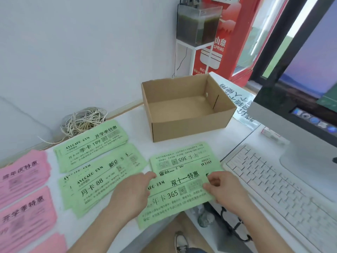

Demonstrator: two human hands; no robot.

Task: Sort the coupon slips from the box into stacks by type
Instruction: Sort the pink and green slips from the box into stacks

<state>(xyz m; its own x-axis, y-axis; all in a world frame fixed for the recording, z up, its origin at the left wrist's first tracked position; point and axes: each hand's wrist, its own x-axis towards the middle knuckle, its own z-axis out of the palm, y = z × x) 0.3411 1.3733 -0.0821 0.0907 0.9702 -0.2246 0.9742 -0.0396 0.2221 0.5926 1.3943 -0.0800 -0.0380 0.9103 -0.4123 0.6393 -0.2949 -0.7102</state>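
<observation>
An open cardboard box (187, 123) stands at the back of the white desk, and its inside looks bare. A green "365" coupon slip (175, 196) is held over the desk's front edge: my left hand (133, 192) grips its left end and my right hand (222, 189) pinches its right end. Under it lies another green "365" slip (182, 157), turned the other way round. To the left sit a green "88" stack (102, 179) and a green "199" stack (91, 145). Pink stacks (23, 172) (27, 216) lie at the far left.
A white keyboard (284, 196) and a monitor (300, 92) fill the right side. A tangle of string (83, 121) lies by the wall behind the green stacks. A printed sheet (237, 99) lies right of the box. Below the desk edge, floor and a shoe (180, 241) show.
</observation>
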